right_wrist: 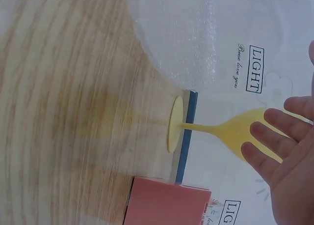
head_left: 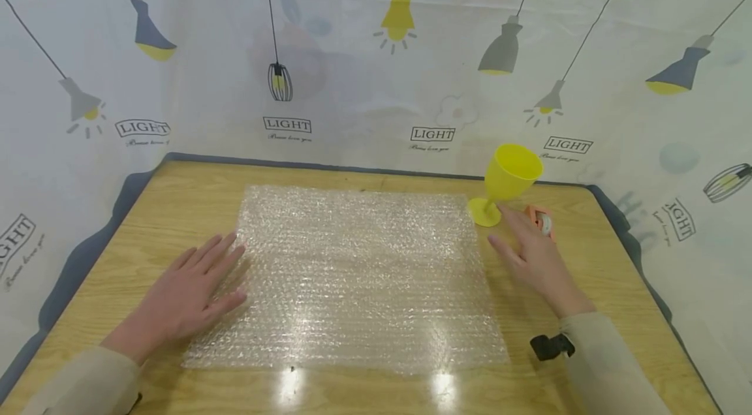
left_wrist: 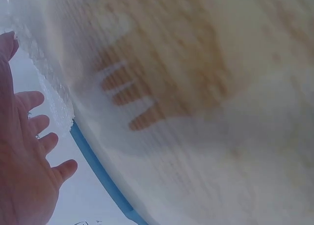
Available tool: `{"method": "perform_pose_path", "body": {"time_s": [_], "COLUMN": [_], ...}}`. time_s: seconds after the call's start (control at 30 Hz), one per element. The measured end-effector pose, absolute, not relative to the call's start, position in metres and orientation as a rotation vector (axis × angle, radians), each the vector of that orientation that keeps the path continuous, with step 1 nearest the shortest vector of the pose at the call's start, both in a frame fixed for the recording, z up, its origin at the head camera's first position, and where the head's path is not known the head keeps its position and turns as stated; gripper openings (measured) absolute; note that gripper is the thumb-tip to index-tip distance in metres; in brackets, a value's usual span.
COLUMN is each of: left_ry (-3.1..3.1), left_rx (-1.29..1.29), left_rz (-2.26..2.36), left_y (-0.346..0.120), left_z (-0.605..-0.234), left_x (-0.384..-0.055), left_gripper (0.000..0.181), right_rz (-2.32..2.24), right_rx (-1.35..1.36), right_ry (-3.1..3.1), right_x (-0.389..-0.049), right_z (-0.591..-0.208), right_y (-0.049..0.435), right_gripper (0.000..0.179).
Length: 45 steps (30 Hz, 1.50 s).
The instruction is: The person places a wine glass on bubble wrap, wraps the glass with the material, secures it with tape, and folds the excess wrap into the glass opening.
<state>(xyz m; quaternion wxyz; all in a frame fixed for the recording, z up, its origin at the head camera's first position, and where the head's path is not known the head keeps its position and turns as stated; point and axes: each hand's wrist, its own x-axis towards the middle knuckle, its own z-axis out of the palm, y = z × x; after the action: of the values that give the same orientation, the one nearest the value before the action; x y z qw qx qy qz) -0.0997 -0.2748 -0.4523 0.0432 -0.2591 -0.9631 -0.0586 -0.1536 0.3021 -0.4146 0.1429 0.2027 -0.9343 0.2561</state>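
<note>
Goblet [head_left: 510,173] stands on the table [head_left: 176,193], toward the far right, its foot just beside the far right corner of the bubble wrap [head_left: 358,278]; cannot tell whether foot and sheet touch. Mouth up, long axis vertical: the right wrist view shows the stem rising square from the tabletop, bowl at its upper end, no lean to speak of. Right hand [head_left: 540,265] is out at the goblet, fingers extended, nothing gripped; in its own wrist view the fingers cross in front of the bowl, but contact cannot be told. Left hand [head_left: 185,297] is at the left edge of the wrap, fingers spread, likewise grasping nothing; whether its fingertips touch the sheet is unclear. Wrap lies flat, its long side running left to right. Orange dispenser [head_left: 540,222] sits just right of the goblet, partly behind the right hand in the head view. Judged from this, the step in hand is a reach for the goblet, pick-up not yet made. Taking hold would call for the right thumb and fingers to close round stem or bowl from the side, keeping the axis upright and clear of the dispenser.
</note>
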Motion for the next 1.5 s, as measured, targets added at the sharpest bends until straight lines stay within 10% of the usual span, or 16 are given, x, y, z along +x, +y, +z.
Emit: {"method": "perform_pose_path", "body": {"time_s": [1.5], "left_ry": [-3.025], "left_rx": [-0.880], "left_rz": [-0.297], "left_y": [-0.287], "left_z": [-0.450], "left_x": [-0.077], "left_gripper": [0.102], "right_rz": [1.200], "right_rx": [-0.178], "right_ry": [-2.716], "right_x": [-0.222], "right_z": [-0.387], "right_y": [0.311], "right_gripper": [0.099]}}
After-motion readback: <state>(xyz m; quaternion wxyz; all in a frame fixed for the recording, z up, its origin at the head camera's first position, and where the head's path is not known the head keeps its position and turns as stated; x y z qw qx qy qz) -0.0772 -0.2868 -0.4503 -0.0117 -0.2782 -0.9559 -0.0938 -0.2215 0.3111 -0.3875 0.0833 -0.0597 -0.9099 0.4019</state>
